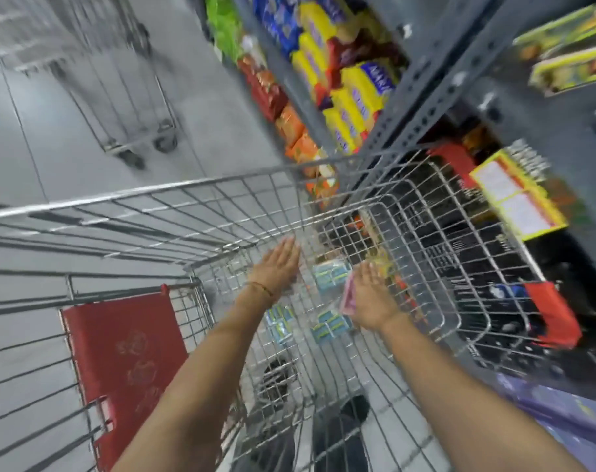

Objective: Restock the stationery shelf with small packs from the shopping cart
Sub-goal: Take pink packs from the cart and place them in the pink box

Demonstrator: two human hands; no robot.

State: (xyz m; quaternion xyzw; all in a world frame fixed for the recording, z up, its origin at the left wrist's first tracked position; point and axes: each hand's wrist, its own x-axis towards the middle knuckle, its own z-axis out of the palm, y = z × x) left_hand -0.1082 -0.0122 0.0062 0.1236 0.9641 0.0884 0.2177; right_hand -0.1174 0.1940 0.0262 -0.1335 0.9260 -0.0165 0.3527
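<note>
Both my arms reach down into the wire shopping cart point(187, 185). My left hand point(279, 264) is flat with fingers stretched out and holds nothing. My right hand point(369, 294) grips a small pink pack point(348, 296) at its left side. On the cart floor lie small blue-and-green packs: one point(330, 272) between my hands, one point(279, 323) below my left wrist, one point(330, 327) below my right hand. A yellow pack point(381, 264) lies just beyond my right fingers. The view is motion-blurred.
Grey metal shelving point(409, 97) stands to the right of the cart, stocked with yellow, blue and orange packets and a yellow box point(518, 195). A red child-seat flap point(126, 362) sits at the cart's near end. A second cart point(119, 80) stands on the grey floor ahead.
</note>
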